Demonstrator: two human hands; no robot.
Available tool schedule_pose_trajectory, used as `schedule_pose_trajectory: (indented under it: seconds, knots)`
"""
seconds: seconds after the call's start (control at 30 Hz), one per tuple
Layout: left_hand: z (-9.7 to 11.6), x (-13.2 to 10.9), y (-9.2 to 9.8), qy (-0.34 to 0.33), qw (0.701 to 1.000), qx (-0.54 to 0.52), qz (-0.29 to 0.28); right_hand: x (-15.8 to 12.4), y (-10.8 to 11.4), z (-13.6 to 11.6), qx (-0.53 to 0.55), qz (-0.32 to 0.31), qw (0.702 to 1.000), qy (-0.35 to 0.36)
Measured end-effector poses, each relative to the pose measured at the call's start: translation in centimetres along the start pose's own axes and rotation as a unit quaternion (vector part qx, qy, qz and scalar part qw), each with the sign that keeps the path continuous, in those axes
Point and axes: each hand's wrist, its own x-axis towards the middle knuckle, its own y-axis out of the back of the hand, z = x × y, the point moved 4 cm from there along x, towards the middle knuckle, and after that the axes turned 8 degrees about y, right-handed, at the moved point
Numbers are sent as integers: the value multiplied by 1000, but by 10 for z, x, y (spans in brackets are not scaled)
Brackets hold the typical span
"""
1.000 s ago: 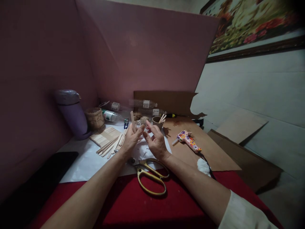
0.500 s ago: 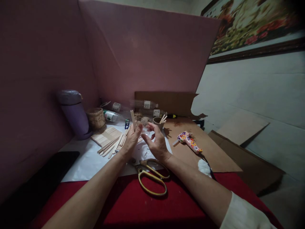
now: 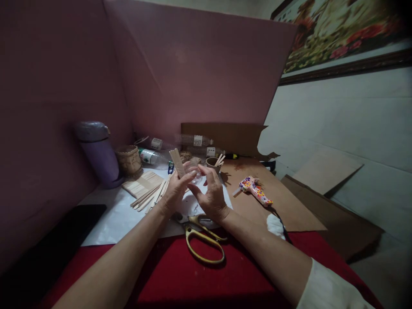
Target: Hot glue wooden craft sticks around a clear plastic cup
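My left hand [image 3: 177,189] is closed round a few flat wooden craft sticks [image 3: 177,162], which stand up side by side above the thumb. A clear plastic piece [image 3: 194,172], like part of a bottle, shows between my hands beside the sticks; whether the two are joined I cannot tell. My right hand [image 3: 212,195] has its curved fingers against the plastic piece, thumb low. Scissors with yellow handles [image 3: 205,245] lie below my hands, across the edge of the white sheet [image 3: 106,223]. Loose craft sticks [image 3: 149,197] are spread left of my left hand.
A floral glue gun [image 3: 255,189] rests on cardboard [image 3: 289,210] at right. Further back stand a purple tumbler [image 3: 101,159], a woven-looking cup [image 3: 128,159] and a small pot [image 3: 213,164] with sticks. Several plastic bottles [image 3: 154,158] lie behind. Red cloth [image 3: 174,283] covers the front.
The craft sticks in my left hand have turned from edge-on to broad side towards me and tilted left. My right fingers have come in to the clear plastic piece.
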Motion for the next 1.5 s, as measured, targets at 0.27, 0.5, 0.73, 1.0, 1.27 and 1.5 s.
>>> schedule_pose_trajectory:
  seconds: [0.27, 0.5, 0.73, 1.0, 1.27, 1.5]
  knots:
    - [2, -7, -9, 36, 997, -65, -32, 2, 6, -7, -27, 20, 999, 19]
    - [7, -11, -11, 83, 991, -83, -69, 1, 6, -10, -15, 31, 999, 20]
    - [6, -14, -13, 115, 983, -71, -123, 2, 6, -15, -6, 9, 1000, 13]
    - [7, -6, -11, 39, 993, -87, -76, 1, 4, -9, -51, 20, 998, 33]
    - [7, -4, -11, 22, 995, -72, -60, 0, 2, -6, -47, 16, 999, 22]
    - [8, -4, -10, 28, 998, -49, -42, 1, 1, -1, -23, 0, 1000, -5]
